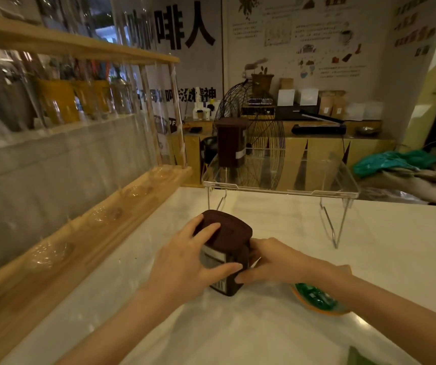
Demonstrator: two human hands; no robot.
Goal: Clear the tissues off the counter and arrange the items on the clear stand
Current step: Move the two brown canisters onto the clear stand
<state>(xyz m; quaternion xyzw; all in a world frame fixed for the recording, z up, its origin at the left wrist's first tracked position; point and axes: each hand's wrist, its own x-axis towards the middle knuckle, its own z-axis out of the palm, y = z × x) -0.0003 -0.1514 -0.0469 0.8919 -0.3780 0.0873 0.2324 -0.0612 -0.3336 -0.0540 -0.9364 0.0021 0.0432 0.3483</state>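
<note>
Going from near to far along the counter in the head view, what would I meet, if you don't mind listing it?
Brown jar held in both hands → clear stand → second brown jar on the stand.

Coffee shop, service side. Evidence: wall posters (301,40) far beyond the hands with coffee drawings (cups, beans, plant) and big printed lettering. Back counter (317,143) ahead of the hands carries kraft paper bags (330,106), white boxes (297,96), takeaway cups (203,114) and a black sealer-type device (318,127). Left of the left hand (185,262): wooden rack (85,219) with clear panels, bottles (59,101) behind it. White table (369,246) under both hands. Sacks (406,180) piled well off to the right of the right hand (272,262).
</note>
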